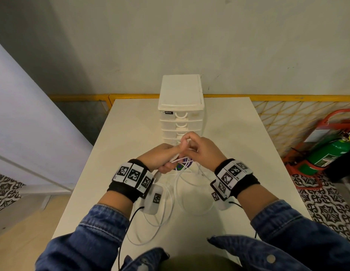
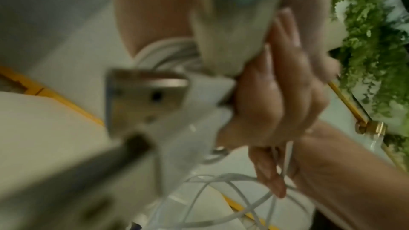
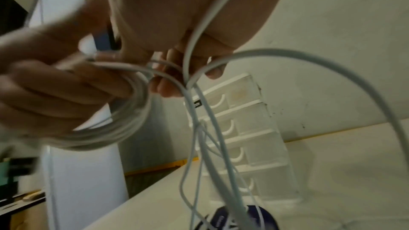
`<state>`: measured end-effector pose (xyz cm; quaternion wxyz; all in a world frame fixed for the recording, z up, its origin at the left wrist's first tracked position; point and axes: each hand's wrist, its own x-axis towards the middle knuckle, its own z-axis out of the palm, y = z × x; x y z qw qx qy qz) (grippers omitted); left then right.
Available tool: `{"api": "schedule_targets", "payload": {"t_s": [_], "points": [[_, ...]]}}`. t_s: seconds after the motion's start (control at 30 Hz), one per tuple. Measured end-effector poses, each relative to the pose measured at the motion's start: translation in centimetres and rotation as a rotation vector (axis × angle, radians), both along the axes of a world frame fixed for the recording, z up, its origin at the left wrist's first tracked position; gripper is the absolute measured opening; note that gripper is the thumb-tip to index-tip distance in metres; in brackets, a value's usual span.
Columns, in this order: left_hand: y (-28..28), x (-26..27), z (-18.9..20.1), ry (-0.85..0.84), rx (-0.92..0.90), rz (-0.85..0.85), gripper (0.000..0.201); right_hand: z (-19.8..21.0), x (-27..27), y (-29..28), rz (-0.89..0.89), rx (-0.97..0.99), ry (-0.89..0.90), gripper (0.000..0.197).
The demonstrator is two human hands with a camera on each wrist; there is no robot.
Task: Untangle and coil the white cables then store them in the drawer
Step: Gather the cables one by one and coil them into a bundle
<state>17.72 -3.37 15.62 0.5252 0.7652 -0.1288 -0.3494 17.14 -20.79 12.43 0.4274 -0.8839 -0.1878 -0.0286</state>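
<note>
Both hands meet above the white table (image 1: 248,153), in front of the drawer unit (image 1: 181,106). My left hand (image 1: 162,160) grips a small coil of white cable (image 3: 132,121), several turns thick, its fingers curled round it. My right hand (image 1: 197,149) pinches a strand of the same cable (image 3: 188,69) just beside the coil. Loose white cable loops (image 1: 189,194) hang down from the hands and lie tangled on the table between my wrists. In the blurred left wrist view a metal USB plug (image 2: 141,97) sticks out next to the coil. All the drawers look closed.
A round dark blue disc (image 1: 180,166) lies on the table under the hanging cables. A yellow rail (image 1: 268,97) runs behind the table. A green fire extinguisher (image 1: 326,153) in a red stand sits on the floor at right.
</note>
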Motion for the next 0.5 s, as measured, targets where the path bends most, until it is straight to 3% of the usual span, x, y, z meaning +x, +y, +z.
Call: {"api": "schedule_targets", "payload": {"t_s": [0.13, 0.3, 0.4, 0.5], "points": [[0.0, -0.4, 0.3, 0.007, -0.135, 0.076, 0.025, -1.3, 0.0, -1.3, -0.049, 0.012, -0.030, 0.030], [1.3, 1.0, 2.2, -0.025, -0.468, 0.378, 0.037, -3.2, -0.5, -1.4, -0.043, 0.034, 0.017, 0.032], [1.8, 1.2, 3.5, -0.076, -0.596, 0.424, 0.035, -5.1, -0.8, -1.9, -0.032, -0.027, 0.104, 0.016], [2.3, 1.5, 4.4, -0.101, -0.719, 0.451, 0.034, -7.4, -0.7, -3.3, -0.094, -0.126, 0.236, 0.018]]}}
